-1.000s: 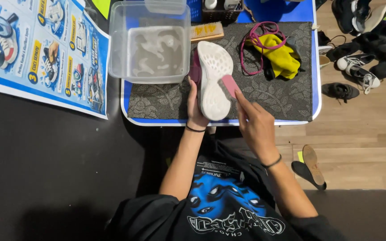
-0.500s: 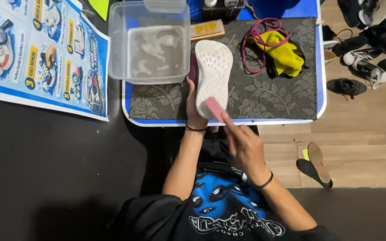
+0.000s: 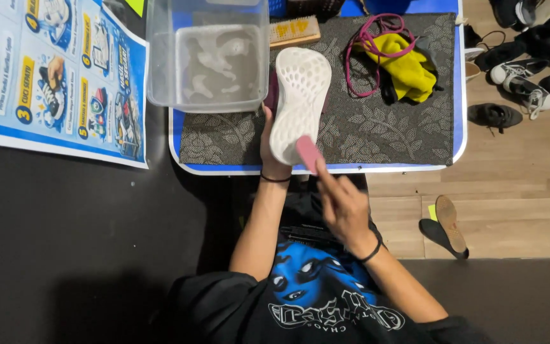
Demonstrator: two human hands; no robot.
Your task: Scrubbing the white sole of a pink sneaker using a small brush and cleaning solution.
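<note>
Shoe (image 3: pixel 300 102) with its white perforated sole turned up sits propped over the patterned mat (image 3: pixel 377 137), clamped at the heel by the left hand (image 3: pixel 272 150), fingers wrapped round its near end. Right hand (image 3: pixel 345 207) is closed on a small pink block (image 3: pixel 307 153), likely an eraser or sponge, whose tip touches the heel end of the sole just beside the left hand's thumb. Judging by colour, the sole already looks fairly pale and even, though at this distance grime in the holes cannot be made out; the stretch toward the toe, far from both hands, lies beyond the block, so that part seems left to go over.

Beyond the left hand and touching the mat stands a clear plastic tub (image 3: pixel 208 57) holding cloudy, foamy water. A wooden brush (image 3: pixel 294 30) lies past the shoe's toe, between tub and a yellow cloth (image 3: pixel 408 67) tangled with pink laces (image 3: pixel 370 38), off beyond the right hand. An illustrated poster (image 3: pixel 52 76) lies well left of the left hand. On the wooden floor to the right are loose insoles (image 3: pixel 445 226) and several other shoes (image 3: pixel 517 83). Nothing lies between either hand and the sole.
</note>
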